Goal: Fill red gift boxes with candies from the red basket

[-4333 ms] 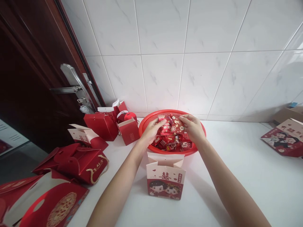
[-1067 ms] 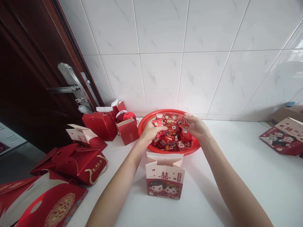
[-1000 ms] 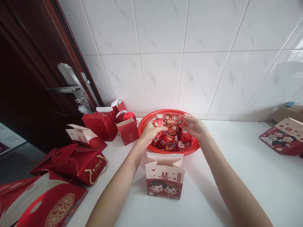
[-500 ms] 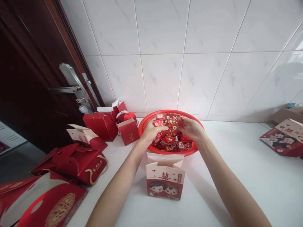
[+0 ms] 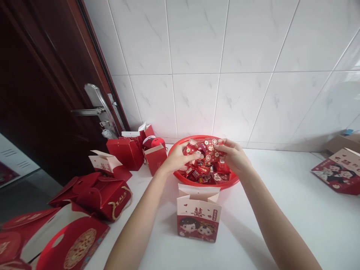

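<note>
A red plastic basket point(image 5: 180, 175) holds a heap of red-wrapped candies point(image 5: 201, 172). Over its left side, my left hand point(image 5: 177, 159) is closed around a red wrapped candy point(image 5: 189, 149), thumb stretched toward the middle. My right hand point(image 5: 234, 156), above the right side, pinches a flat red packet point(image 5: 210, 150) with gold and white flower print between thumb and fingers. Directly in front of the basket stands a small paper gift box point(image 5: 198, 221), cream and red with two cartoon figures, its top flaps open.
Several red gift boxes point(image 5: 125, 152) crowd the left of the white table point(image 5: 270, 225), with a rope-handled one point(image 5: 98, 195) nearer. Another cartoon box point(image 5: 336, 172) lies at the right by a cardboard box point(image 5: 343, 141). Behind is a tiled wall point(image 5: 197, 101); a dark door point(image 5: 50, 75) is at left.
My right hand has brought the printed packet into a clear pinch and tilted it. My left hand has shifted slightly, thumb spreading. The whole view has moved a little.
</note>
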`<state>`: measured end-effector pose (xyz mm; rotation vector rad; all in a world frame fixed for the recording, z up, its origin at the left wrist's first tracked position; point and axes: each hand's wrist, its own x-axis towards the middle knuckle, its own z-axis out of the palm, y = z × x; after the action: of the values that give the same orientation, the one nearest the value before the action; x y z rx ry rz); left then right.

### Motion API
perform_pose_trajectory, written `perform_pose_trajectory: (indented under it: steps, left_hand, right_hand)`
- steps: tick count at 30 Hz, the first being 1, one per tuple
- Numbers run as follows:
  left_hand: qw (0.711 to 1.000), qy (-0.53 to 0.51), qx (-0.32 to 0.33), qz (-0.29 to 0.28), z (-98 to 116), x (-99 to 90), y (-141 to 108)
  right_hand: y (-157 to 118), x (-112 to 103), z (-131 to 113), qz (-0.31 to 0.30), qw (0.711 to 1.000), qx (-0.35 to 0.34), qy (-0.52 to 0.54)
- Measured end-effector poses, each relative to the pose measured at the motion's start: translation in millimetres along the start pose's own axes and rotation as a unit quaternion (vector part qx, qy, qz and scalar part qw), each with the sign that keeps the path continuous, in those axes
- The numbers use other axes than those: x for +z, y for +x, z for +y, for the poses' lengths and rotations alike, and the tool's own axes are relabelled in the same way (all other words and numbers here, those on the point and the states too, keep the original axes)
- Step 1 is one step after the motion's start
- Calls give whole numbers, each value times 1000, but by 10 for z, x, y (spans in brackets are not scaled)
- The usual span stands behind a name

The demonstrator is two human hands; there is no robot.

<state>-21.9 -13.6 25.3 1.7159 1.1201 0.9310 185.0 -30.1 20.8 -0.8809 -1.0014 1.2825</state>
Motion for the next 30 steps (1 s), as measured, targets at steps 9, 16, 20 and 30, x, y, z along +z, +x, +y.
perform_pose_trajectory:
  steps: [9, 16, 20, 30]
  left_hand:
    - [972, 207, 72, -85, 586, -394, -802]
    - [971, 213, 56, -93, 493, -240, -871]
    - [977, 188, 80, -67, 496, -167, -873]
    - [962, 261, 51, -62, 457, -111, -849]
  right_hand:
    - [-482, 86, -453, -209, 973, -71, -69]
    - [-693, 235, -440, -235, 920, -139, -280]
    - [-728, 276, -425, -228, 895, -162, -347]
    - [-755, 301, -383, -200, 844, -169, -468]
